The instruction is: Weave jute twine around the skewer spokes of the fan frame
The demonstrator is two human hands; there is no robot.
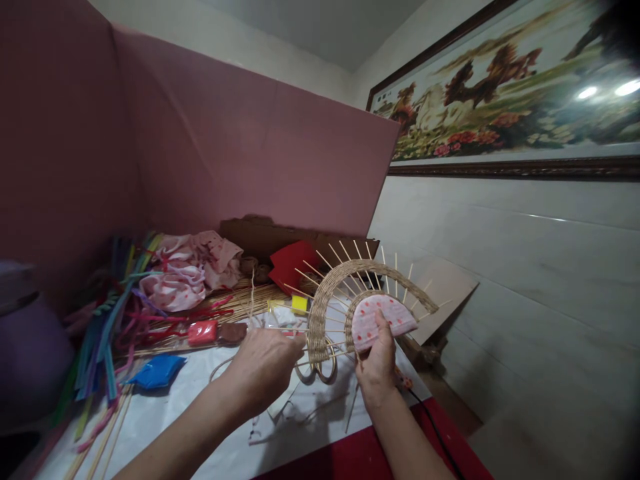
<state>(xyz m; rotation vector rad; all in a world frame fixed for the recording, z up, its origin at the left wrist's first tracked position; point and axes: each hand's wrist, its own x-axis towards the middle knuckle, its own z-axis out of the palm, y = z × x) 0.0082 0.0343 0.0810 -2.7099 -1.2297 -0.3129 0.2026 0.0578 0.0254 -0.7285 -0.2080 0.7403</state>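
Note:
A half-round fan of woven twine on thin radiating sticks is held up above the table. Its centre is a pale pink half-disc with red dots. My right hand grips this centre at its lower edge, thumb on the front face. At the fan's left end my left hand is closed, fingertips pinched close to the outer woven band and the stick ends. A loop of twine runs to the left hand; its fingertips are partly hidden. Behind the fan's lower left end lie gold scissor handles.
Blue, red and yellow packets lie on the white-covered table. Coloured pipe cleaners, pink dotted fabric and a bundle of sticks sit behind. A pink panel and tiled wall bound the space.

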